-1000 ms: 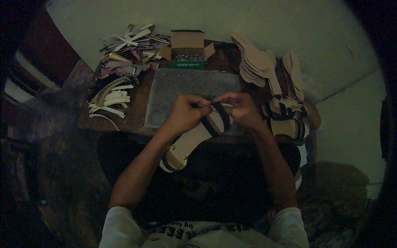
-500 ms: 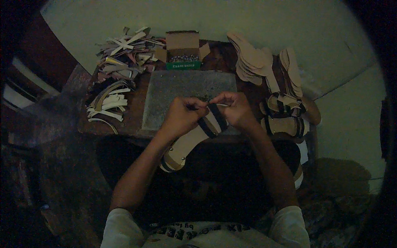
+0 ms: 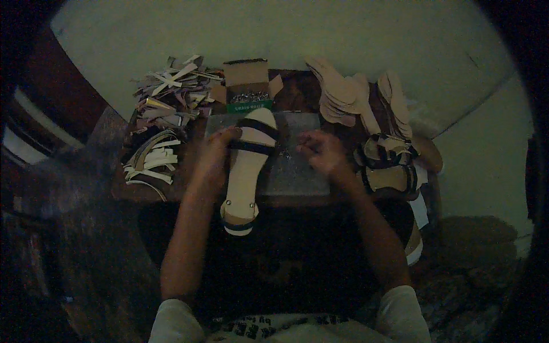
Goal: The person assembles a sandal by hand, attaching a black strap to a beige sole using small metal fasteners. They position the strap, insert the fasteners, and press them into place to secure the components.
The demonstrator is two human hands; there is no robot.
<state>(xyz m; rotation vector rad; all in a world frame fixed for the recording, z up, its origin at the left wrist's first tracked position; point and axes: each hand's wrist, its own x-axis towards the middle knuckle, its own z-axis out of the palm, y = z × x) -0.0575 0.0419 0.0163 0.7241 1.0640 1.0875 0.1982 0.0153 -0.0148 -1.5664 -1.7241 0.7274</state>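
On the worktop [image 3: 171, 191], the left hand [image 3: 214, 154] grips a two-strapped sandal [image 3: 247, 166]; the right hand [image 3: 320, 151] seems loosely curled, empty; bare soles [image 3: 343, 91] remain unstrapped.

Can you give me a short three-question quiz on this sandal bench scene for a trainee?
1. True or false: the left hand rests on the sandal with dark straps.
2. What lies under the right hand? A) the grey mat B) the cardboard box C) the pile of strips
3. On which side of the bench is the stack of tan insoles?

Key:
1. True.
2. A; whether the hand holds anything is too dim to tell.
3. The person's right, at the far edge.
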